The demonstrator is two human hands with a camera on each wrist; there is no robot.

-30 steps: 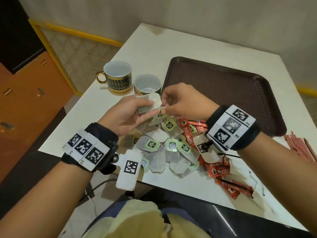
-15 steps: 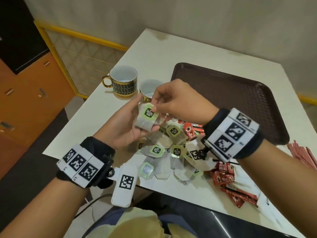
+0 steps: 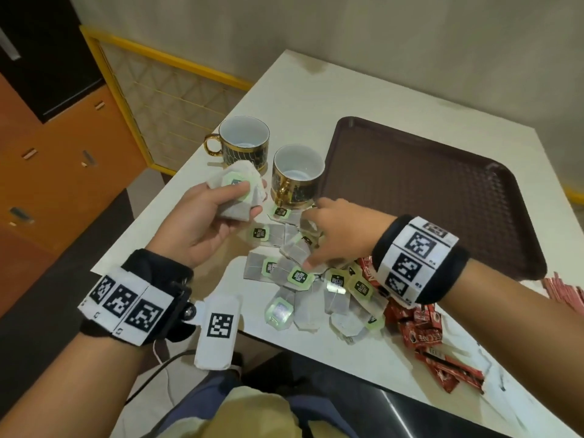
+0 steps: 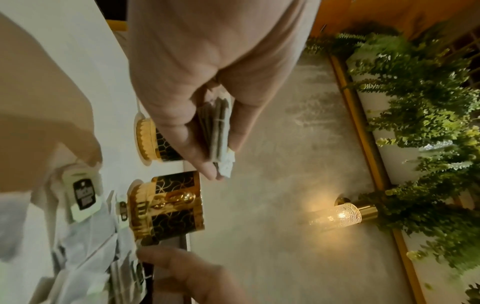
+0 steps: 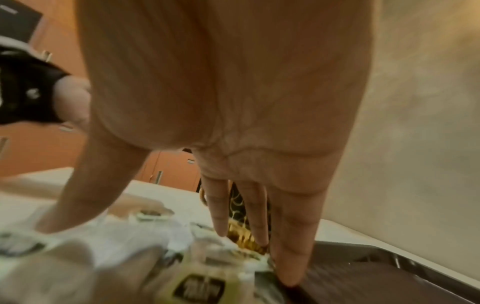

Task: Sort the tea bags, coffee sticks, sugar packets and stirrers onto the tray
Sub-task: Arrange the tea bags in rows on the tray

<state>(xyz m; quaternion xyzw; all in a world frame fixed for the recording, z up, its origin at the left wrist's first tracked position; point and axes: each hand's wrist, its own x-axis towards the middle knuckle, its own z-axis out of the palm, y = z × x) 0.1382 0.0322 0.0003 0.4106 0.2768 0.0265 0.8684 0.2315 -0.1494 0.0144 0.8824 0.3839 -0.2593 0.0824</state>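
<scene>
My left hand (image 3: 248, 200) is raised above the table's left side and grips a small stack of tea bags (image 3: 240, 172) with green tags, thumb on top. In the left wrist view the stack (image 4: 218, 123) is pinched edge-on in that hand (image 4: 221, 158). My right hand (image 3: 317, 235) reaches down, fingers spread and straight, onto the loose pile of tea bags (image 3: 297, 276). In the right wrist view that hand (image 5: 168, 246) hovers over blurred tea bags (image 5: 197, 286). The brown tray (image 3: 442, 200) lies beyond. Red coffee sticks (image 3: 420, 327) lie under my right wrist.
Two black-and-gold cups (image 3: 243, 143) (image 3: 297, 175) stand left of the tray, the nearer one just beyond my right fingers. Pinkish-red sticks (image 3: 565, 292) lie at the right edge. The table's near edge runs close under the pile, above my lap.
My right hand has come off the stack in my left hand and dropped onto the pile on the table. My left hand still holds the stack, now further left.
</scene>
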